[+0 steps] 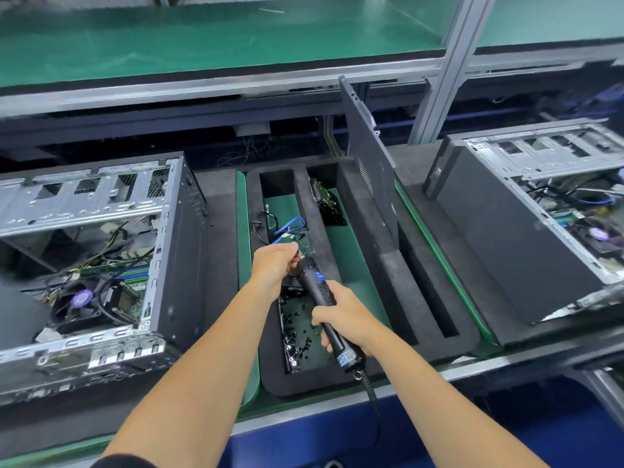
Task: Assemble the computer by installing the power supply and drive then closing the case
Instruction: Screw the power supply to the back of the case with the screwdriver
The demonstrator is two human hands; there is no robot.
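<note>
An open computer case (101, 251) lies on its side at the left, its fan and cables showing. In the middle stands a black foam tray (368, 251). My right hand (347, 315) grips a black electric screwdriver (324, 298) over the tray's screw compartment. My left hand (275, 265) has its fingers curled at the screwdriver's tip, pinching something small that I cannot make out. A hard drive (326, 201) leans in a tray slot. The dark side panel (371, 157) stands upright in the tray's right slot.
A second open case (526, 217) lies at the right. Loose black screws (300, 329) and a blue cable (290, 226) lie in the tray. The screwdriver's cord (373, 400) hangs over the bench's front edge. A green shelf (202, 38) runs along the back.
</note>
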